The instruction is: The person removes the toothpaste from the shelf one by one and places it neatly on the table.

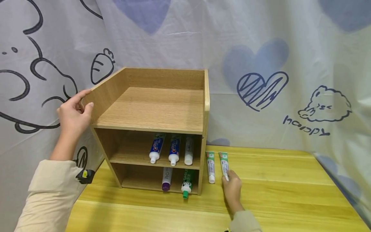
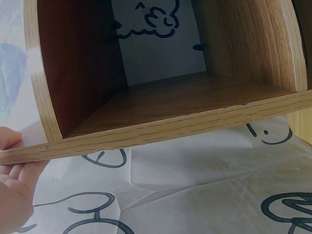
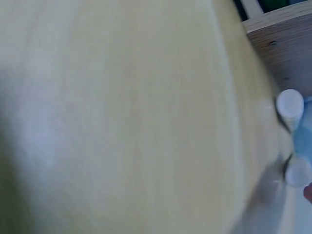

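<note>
My left hand [image 1: 76, 112] grips the top edge of the left side panel of a wooden desktop shelf [image 1: 162, 106], thumb on the inner face and fingers outside. On the table right of the shelf lie two green-and-white toothpaste tubes, caps toward me. The farther right toothpaste tube [image 1: 223, 161] has its cap end between the thumb and fingers of my right hand [image 1: 233, 188]. Next to the shelf wall is the other toothpaste tube [image 1: 211, 167]. In the right wrist view, only a fingertip [image 3: 308, 192] shows, close beside a white cap [image 3: 298, 171].
On the middle shelf lie two blue Crest tubes [image 1: 156, 146] and a whitish tube [image 1: 189, 150]. Below them are a purple-capped tube [image 1: 166, 178] and a green Darlie tube [image 1: 187, 182]. A printed curtain [image 1: 255, 129] hangs behind the yellow wood table [image 1: 290, 187].
</note>
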### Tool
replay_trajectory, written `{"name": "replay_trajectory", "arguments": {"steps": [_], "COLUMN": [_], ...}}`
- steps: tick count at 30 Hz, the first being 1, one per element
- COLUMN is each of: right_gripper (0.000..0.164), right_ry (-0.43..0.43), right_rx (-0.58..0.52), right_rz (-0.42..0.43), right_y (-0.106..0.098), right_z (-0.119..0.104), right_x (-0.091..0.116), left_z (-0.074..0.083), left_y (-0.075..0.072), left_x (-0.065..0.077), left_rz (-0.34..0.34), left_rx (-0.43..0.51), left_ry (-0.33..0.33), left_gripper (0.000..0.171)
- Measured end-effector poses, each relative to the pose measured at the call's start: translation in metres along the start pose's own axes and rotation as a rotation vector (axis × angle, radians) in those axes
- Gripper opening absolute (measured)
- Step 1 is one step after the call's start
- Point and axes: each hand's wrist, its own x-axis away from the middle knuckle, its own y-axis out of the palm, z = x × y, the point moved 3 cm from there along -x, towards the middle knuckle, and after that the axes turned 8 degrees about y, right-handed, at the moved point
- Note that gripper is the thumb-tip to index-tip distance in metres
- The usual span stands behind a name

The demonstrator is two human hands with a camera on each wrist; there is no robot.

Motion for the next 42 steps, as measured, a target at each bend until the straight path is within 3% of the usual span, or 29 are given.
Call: {"name": "replay_trajectory", "arguments": {"steps": [5, 9, 19, 30, 42], "right_gripper": [0.018, 0.014, 0.023, 0.028, 0.035], "right_ry": [-0.118, -0.177, -0.198, -0.15, -0.118], "right_rx": [-0.11, -0.181, -0.347, -0.468, -0.58], "right_rz": [0.148, 0.195, 0.324, 0.34, 0.282], "right_y": [-0.015, -0.024, -0.045, -0.054, -0.06], "right_z": [-0.015, -0.027, -0.065, -0.087, -0.112], "right_x": [-0.005, -0.007, -0.004, 0.005, 0.025], "left_z": [0.001, 0.0, 0.001, -0.003, -0.001], "left_y": [0.0, 0.0, 0.0, 0.001, 0.0], "left_x": [0.0, 0.0, 0.0, -0.001, 0.0], "left_rz": [0.008, 0.007, -0.01, -0.013, -0.013], "left_rx": [-0.002, -0.006, -0.007, -0.012, -0.016], "left_ry": [-0.002, -0.007, -0.024, -0.035, -0.035], "left_gripper": [0.035, 0.035, 0.036, 0.036, 0.036]}}
